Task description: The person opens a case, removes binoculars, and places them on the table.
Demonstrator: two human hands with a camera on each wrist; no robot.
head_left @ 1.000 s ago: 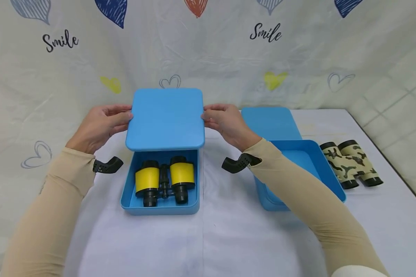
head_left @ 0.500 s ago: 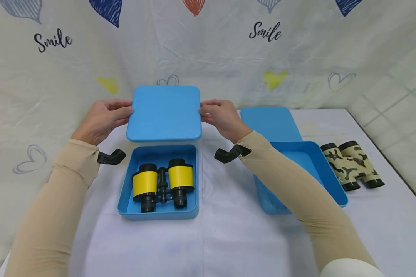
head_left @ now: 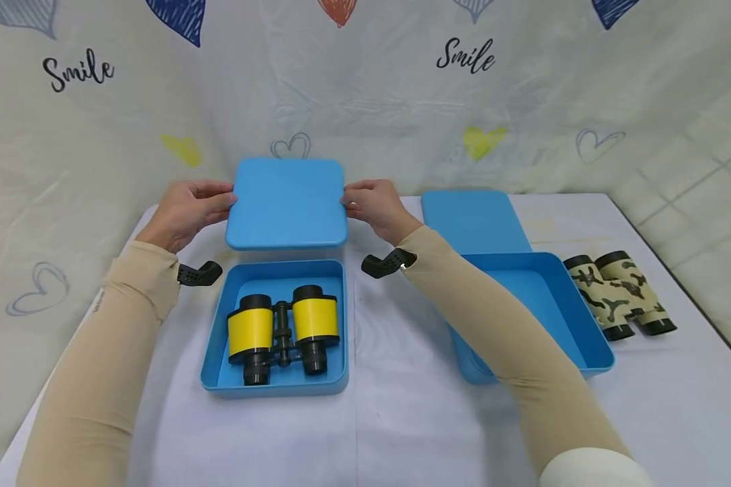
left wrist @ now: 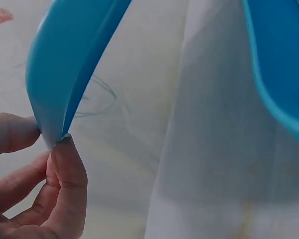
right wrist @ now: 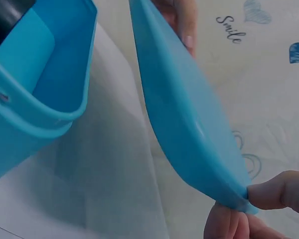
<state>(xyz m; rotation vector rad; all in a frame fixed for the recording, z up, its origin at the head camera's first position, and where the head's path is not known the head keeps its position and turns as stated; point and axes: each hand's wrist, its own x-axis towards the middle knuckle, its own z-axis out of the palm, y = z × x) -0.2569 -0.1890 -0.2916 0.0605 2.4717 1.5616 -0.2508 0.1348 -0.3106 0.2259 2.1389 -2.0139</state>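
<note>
A flat blue lid [head_left: 286, 203] is held up behind an open blue box [head_left: 338, 325]. My left hand [head_left: 191, 208] pinches the lid's left edge between thumb and fingers, as the left wrist view also shows on the lid [left wrist: 74, 64]. At the opposite edge my right hand [head_left: 378, 206] pinches it the same way; in the right wrist view the thumb [right wrist: 279, 191] presses one face of the lid [right wrist: 189, 119]. Yellow and black binoculars [head_left: 283, 331] lie inside the box, eyepieces toward me.
To the right stands a second blue box [head_left: 539, 284], uncovered, partly behind my right forearm. Another blue lid [head_left: 475, 218] lies flat behind it. Camouflage-patterned binoculars [head_left: 620, 294] rest beside that box, near the table's right edge. A printed cloth [head_left: 378, 88] hangs behind the table.
Both hands have moved the lid back from over the rear of the box, so a gap shows between them and the whole box is visible. The grip stays the same.
</note>
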